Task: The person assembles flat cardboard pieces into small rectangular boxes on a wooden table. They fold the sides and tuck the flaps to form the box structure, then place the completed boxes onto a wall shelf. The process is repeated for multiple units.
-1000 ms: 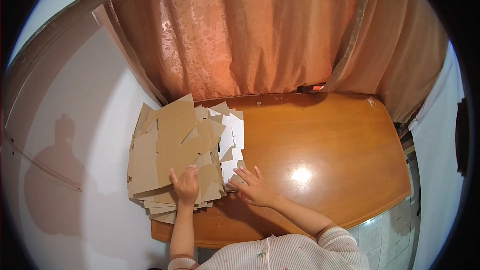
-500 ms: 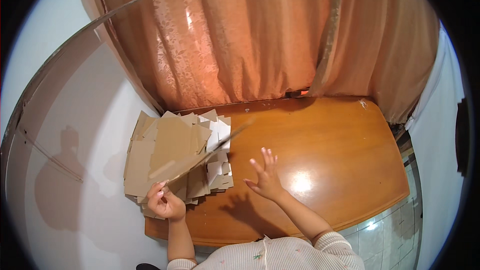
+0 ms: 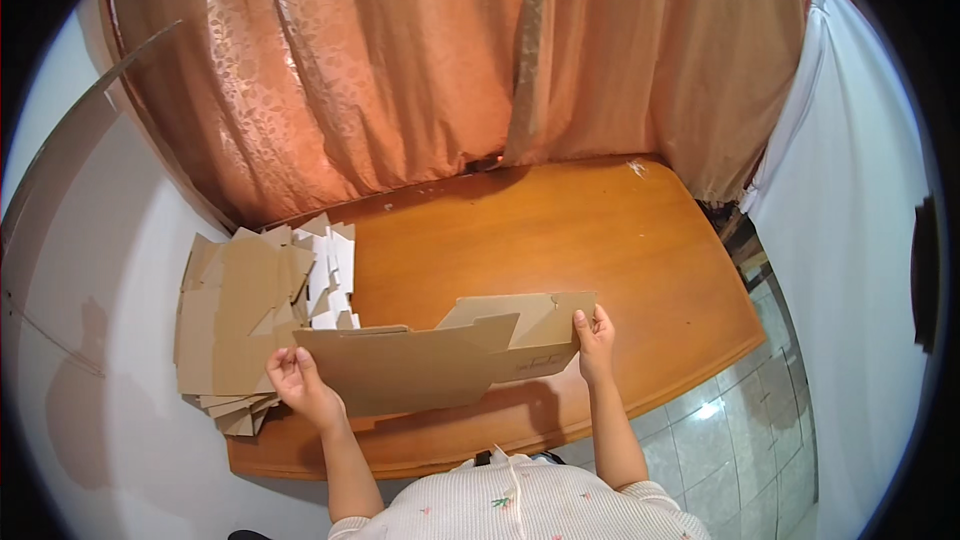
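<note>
Wooden tabletop (image 3: 600,240), curtain behind: both hands, left (image 3: 300,387) and right (image 3: 594,340), grip a flat carton (image 3: 440,365) by its ends, lifted beside the stack (image 3: 235,325); unfolding seems under way.

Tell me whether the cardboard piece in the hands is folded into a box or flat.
Flat: the cardboard piece spans between left hand and right hand, flaps unfolded.

Open wooden tabletop (image 3: 560,240) is offered from the middle across to the right edge and back to the curtain (image 3: 420,70); no object stands there. The left end is taken up by a stack of flattened cardboard pieces (image 3: 235,325), overhanging the table's left edge. The near strip is blocked by a flat cardboard blank (image 3: 440,360), held across it between the left hand (image 3: 300,385) and right hand (image 3: 595,340).
</note>
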`<action>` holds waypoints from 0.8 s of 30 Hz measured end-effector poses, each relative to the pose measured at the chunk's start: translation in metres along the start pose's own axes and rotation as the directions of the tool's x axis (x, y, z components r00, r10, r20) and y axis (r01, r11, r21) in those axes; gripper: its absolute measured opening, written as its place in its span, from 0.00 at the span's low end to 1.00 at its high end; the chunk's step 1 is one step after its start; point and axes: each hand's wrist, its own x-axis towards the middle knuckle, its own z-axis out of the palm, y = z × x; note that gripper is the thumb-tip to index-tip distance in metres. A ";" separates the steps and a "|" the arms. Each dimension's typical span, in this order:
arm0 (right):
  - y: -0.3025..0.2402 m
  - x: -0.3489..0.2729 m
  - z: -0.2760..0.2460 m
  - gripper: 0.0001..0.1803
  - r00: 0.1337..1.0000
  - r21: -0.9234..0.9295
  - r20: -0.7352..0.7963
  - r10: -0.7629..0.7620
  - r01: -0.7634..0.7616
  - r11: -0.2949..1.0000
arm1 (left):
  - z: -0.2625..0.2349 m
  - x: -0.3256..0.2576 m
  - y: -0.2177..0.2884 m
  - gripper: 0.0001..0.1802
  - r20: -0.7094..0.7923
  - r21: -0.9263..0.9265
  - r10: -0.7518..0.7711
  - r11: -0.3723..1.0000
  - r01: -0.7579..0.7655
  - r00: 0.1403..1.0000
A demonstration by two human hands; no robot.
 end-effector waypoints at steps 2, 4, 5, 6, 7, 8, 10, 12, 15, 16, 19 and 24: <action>0.000 -0.002 -0.025 0.15 0.992 -0.057 -0.119 -0.036 0.029 0.998 | 0.013 -0.013 -0.010 0.13 0.036 0.072 -0.088 0.994 0.086 0.995; -0.002 -0.001 -0.043 0.14 0.974 -0.095 -0.203 -0.098 0.080 0.992 | 0.019 -0.022 -0.020 0.14 0.183 0.094 -0.224 0.973 0.210 0.957; -0.003 0.001 -0.052 0.14 0.963 -0.116 -0.230 -0.139 0.115 0.987 | 0.022 -0.025 -0.023 0.15 0.253 0.111 -0.290 0.956 0.270 0.923; -0.005 0.002 -0.058 0.14 0.949 -0.136 -0.258 -0.179 0.148 0.980 | 0.036 -0.031 -0.015 0.14 0.270 0.159 -0.332 0.941 0.298 0.904; -0.006 0.003 -0.063 0.14 0.944 -0.169 -0.262 -0.200 0.159 0.973 | 0.039 -0.033 -0.017 0.14 0.323 0.179 -0.378 0.925 0.336 0.868; -0.009 0.004 -0.067 0.15 0.939 -0.202 -0.264 -0.221 0.170 0.965 | 0.041 -0.036 -0.021 0.13 0.373 0.201 -0.422 0.906 0.372 0.827; -0.016 0.007 -0.065 0.15 0.925 -0.224 -0.287 -0.249 0.188 0.956 | 0.040 -0.037 -0.029 0.13 0.428 0.216 -0.475 0.880 0.424 0.769; -0.025 0.014 -0.058 0.15 0.904 -0.215 -0.333 -0.267 0.203 0.955 | 0.052 -0.040 -0.032 0.13 0.422 0.145 -0.440 0.896 0.420 0.793; -0.033 0.028 -0.057 0.15 0.871 -0.202 -0.363 -0.331 0.273 0.941 | 0.068 -0.041 -0.034 0.13 0.404 0.057 -0.369 0.923 0.379 0.837; -0.037 0.033 -0.051 0.14 0.868 -0.123 -0.380 -0.320 0.295 0.948 | 0.073 -0.042 -0.031 0.13 0.388 0.043 -0.330 0.939 0.341 0.861; -0.044 0.039 -0.037 0.12 0.861 0.020 -0.392 -0.326 0.362 0.932 | 0.084 -0.051 -0.024 0.15 0.331 0.002 -0.233 0.969 0.246 0.915; -0.014 0.029 -0.031 0.11 0.933 0.034 -0.226 -0.280 0.294 0.955 | 0.053 -0.088 -0.055 0.19 0.361 0.016 -0.300 0.949 0.316 0.883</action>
